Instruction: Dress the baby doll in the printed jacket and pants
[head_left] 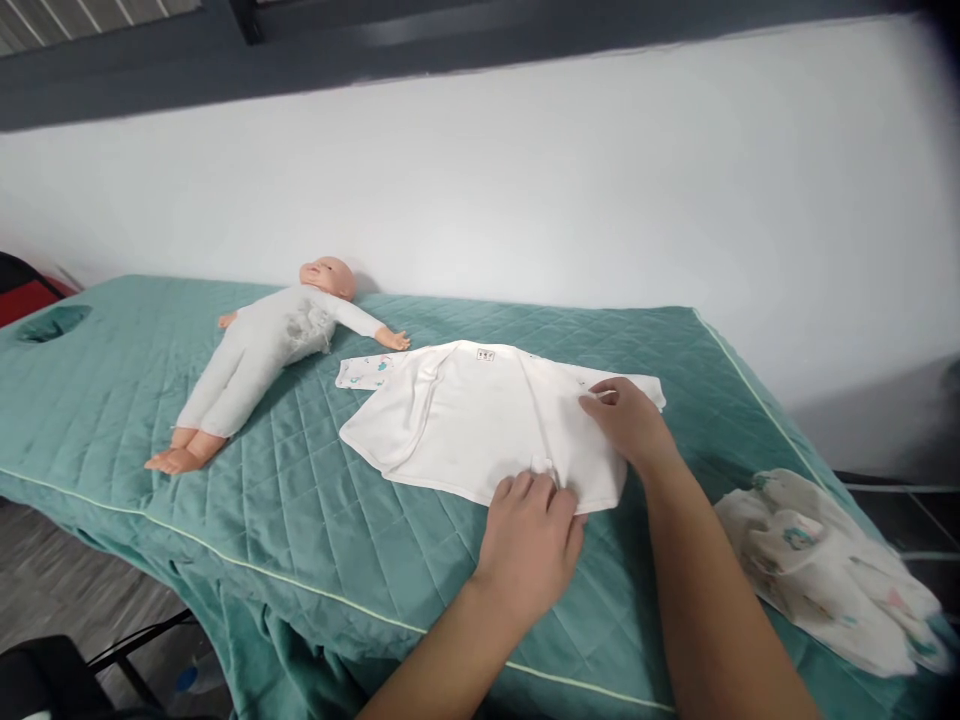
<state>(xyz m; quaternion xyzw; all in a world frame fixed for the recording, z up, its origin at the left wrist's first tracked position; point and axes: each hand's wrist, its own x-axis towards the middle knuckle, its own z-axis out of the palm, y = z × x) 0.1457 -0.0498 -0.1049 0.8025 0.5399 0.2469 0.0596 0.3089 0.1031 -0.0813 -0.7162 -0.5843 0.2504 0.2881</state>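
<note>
A white baby shirt [480, 430] lies spread open on the bed, its inside facing up and a small label at the neck. Printed patterns show on its sleeves. At the shirt's lower hem, my left hand [529, 535] has its fingers curled on the cloth, closed around the edge near a small tie. My right hand [628, 420] pinches the cloth of the right front panel between thumb and fingers, close to the right sleeve. Left of the shirt a baby doll [262, 350] in a white cloth body lies on its back, one hand close to the left sleeve.
A green quilted cover [360, 530] spreads over the bed, with a face hole [52, 323] at the far left. Crumpled white printed baby clothes [825, 570] lie at the right edge. A white wall [525, 200] runs behind. A black chair part [52, 675] stands at the lower left.
</note>
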